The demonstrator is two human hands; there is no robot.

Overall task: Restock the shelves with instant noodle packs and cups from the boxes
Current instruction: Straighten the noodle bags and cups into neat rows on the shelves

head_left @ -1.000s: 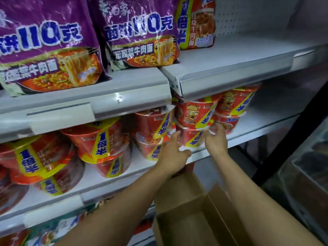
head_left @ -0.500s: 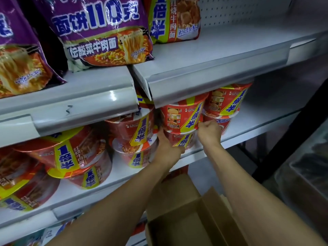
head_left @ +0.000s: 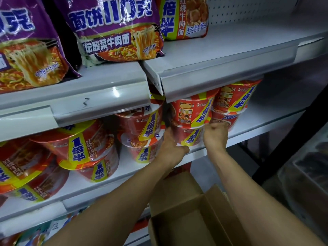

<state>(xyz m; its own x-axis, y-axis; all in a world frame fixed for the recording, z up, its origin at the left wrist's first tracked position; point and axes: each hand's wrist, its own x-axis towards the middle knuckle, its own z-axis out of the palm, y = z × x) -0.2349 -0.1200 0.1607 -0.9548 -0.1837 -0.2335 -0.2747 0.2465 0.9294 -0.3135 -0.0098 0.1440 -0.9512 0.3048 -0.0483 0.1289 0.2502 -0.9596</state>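
Observation:
Red instant noodle cups with yellow and blue labels stand stacked two high along the middle shelf [head_left: 248, 119]. My left hand [head_left: 173, 148] grips the left side of the lower cup [head_left: 190, 138] of one stack, thumb along the shelf's front edge. My right hand [head_left: 215, 134] curls round that cup's right side. A second cup [head_left: 193, 110] sits on top of it, under the upper shelf's lip. More stacks stand to the left [head_left: 142, 134] and right [head_left: 232, 98]. An open cardboard box [head_left: 193, 221] lies below my forearms.
Purple noodle packs [head_left: 113, 29] and a red pack [head_left: 184, 16] stand on the upper shelf [head_left: 230, 48], whose right part is bare. The middle shelf is bare to the right of the cups. A dark upright post [head_left: 292, 135] and a translucent bin [head_left: 308, 176] stand at the right.
Both hands have stayed on the same stack of cups, sliding it slightly back on the shelf. My view has shifted to the right and moved closer.

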